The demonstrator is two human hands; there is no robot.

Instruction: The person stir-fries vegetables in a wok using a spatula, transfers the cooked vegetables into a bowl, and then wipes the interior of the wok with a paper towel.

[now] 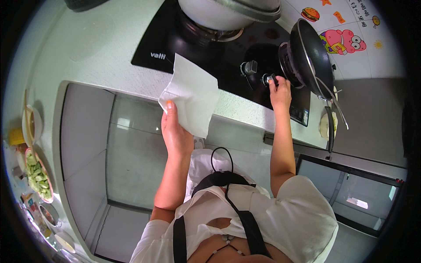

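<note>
My left hand [175, 131] holds a white paper towel [193, 94] by its lower left side, thumb on top, above the counter's front edge. The fingers of my right hand [281, 91] close on a stove knob [269, 79] at the right side of the black gas cooktop [228, 61]. Up and to the left of it is a second knob [250, 67]. A black wok [310, 59] sits on the right burner, its handle pointing toward me, with a thin metal utensil [334, 103] leaning out of it.
A large silver pot [223, 13] stands on the left burner. Along the left counter are a plate of chopped green vegetables [37, 177], a white bowl [34, 125] and several small dishes. A glass-fronted appliance [359, 193] is below the counter at right.
</note>
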